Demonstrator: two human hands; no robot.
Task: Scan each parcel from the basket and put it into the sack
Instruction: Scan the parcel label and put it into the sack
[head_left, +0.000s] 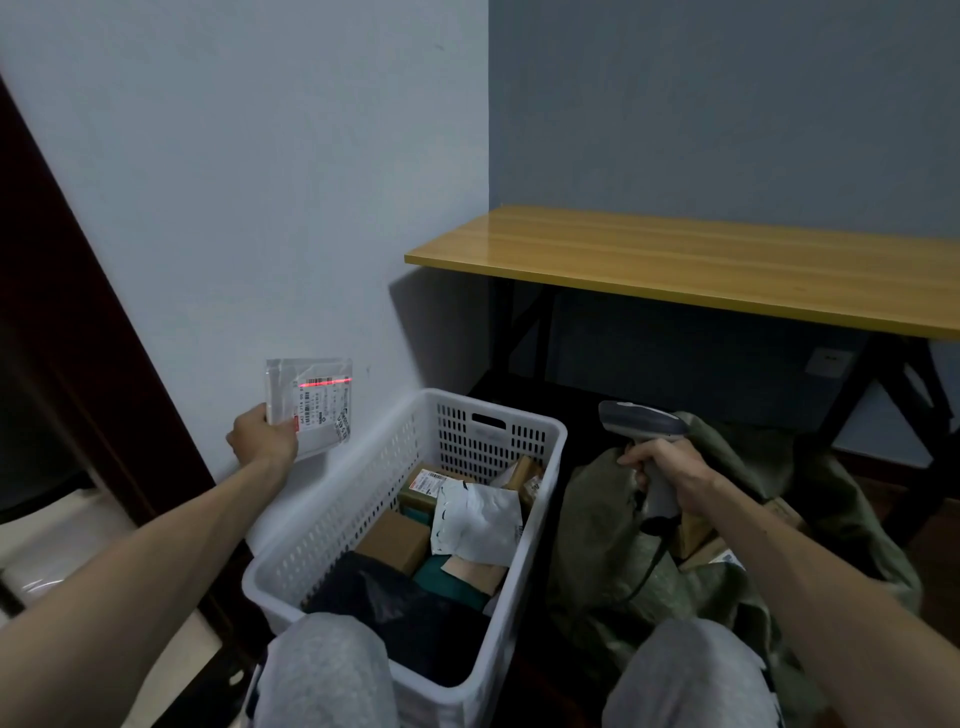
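The left hand (262, 439) is up at about ten o'clock from the basket (415, 525), fingers pinched on the lower left corner of a flat clear-wrapped parcel (310, 402) held upright in front of the pale wall (234, 182). A thin red scan line (324, 383) lies across the top of its white shipping label. Over at three o'clock from the basket, the right hand (667, 475) is clenched round the grip of a grey barcode scanner (641, 423), whose head points left toward the raised parcel. The white slotted basket sits on the floor between the person's grey-clad knees, holding brown cardboard boxes (395, 540), a white poly mailer (478, 519) and a black bag (395, 608) at its near end. The olive green sack (727, 571) slumps just beside the basket's right wall, under the scanner hand, with some packages showing in its mouth. A wooden-topped table (701, 265) stands at one o'clock, well behind.
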